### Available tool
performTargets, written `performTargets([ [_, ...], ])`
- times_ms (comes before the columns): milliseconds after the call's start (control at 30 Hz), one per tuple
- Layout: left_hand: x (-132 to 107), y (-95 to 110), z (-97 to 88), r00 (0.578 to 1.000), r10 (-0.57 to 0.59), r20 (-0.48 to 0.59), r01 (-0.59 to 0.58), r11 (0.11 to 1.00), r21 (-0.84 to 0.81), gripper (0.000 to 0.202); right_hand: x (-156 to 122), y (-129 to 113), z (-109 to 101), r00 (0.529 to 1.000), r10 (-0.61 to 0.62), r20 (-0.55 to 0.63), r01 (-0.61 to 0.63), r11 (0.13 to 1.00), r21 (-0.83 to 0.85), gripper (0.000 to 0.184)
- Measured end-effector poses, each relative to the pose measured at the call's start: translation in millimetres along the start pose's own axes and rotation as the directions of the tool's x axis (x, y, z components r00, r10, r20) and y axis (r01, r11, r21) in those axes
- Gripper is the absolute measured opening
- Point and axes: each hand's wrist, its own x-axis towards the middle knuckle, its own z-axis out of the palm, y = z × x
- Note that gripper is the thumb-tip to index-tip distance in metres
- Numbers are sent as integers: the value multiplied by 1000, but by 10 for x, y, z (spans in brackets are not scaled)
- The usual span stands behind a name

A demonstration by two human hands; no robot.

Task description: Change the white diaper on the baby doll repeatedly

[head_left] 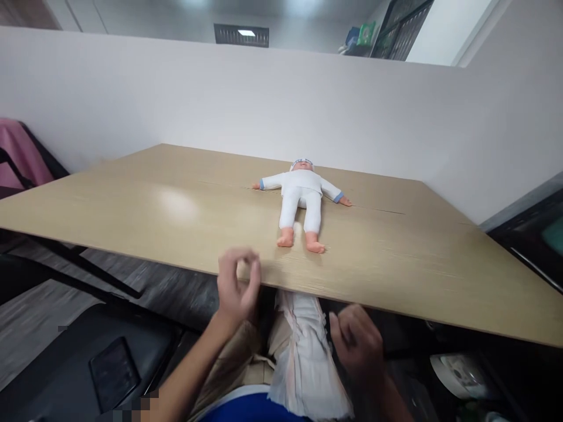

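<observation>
A baby doll [302,193] in a white top and trousers with blue cuffs lies on its back on the wooden table [211,217], feet towards me. My left hand [237,284] is raised at the table's near edge. Its fingers curl round to the thumb, and the ring they form holds nothing. An unfolded white diaper [305,351] lies across my lap, its far end by the table edge. To the right of the diaper hovers my right hand [358,340], slightly blurred, fingers loosely curled in with nothing visible in them.
A dark phone [114,372] rests on the black chair seat [74,357] to my left. The table's front edge runs just over my knees. Behind the table stands a white partition [264,99]. A black-framed screen [536,234] is at the right.
</observation>
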Motion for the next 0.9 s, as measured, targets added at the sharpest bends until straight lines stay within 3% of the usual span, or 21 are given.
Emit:
performTargets([
  [33, -365, -15, -59, 998, -52, 47, 52, 999, 10, 29, -291, 17, -39, 999, 32, 41, -34, 999, 30, 45],
  [100, -980, -119, -105, 943, -204, 261, 214, 977, -7, 34, -800, 142, -79, 957, 282, 69, -286, 956, 59, 49],
  [133, -1214, -188, -103, 882, -281, 378, 316, 948, -31, 35, -1012, 229, -86, 887, 458, 65, -462, 884, 70, 55],
  [200, -1536, -324, -68, 740, -390, 548, 498, 865, -57, 38, -1346, 396, -82, 689, 723, 42, -722, 682, 114, 75],
  [267, -1697, -432, -10, 649, -456, 609, 620, 781, -75, 46, -1555, 516, -65, 584, 811, 32, -806, 575, 140, 85],
  [300, -1733, -472, 29, 626, -475, 618, 655, 750, -87, 49, -1613, 553, -50, 563, 826, 36, -820, 553, 150, 86],
  [400, -1735, -545, 209, 590, -481, 649, 705, 699, -123, 57, -1619, 599, 41, 525, 846, 91, -844, 503, 187, 82],
  [500, -1668, -567, 469, 553, -496, 669, 740, 662, -119, 67, -1436, 602, 207, 498, 850, 174, -860, 457, 228, 81],
  [633, -1559, -527, 739, 477, -548, 687, 802, 591, -86, 79, -1102, 553, 449, 502, 810, 302, -858, 422, 294, 77],
  [767, -1445, -415, 728, 353, -550, 757, 870, 490, -51, 84, -883, 402, 541, 497, 747, 441, -862, 363, 355, 72],
  [900, -1338, -172, 484, 233, -511, 828, 925, 380, -26, 82, -746, 103, 371, 485, 700, 524, -867, 305, 395, 79],
])
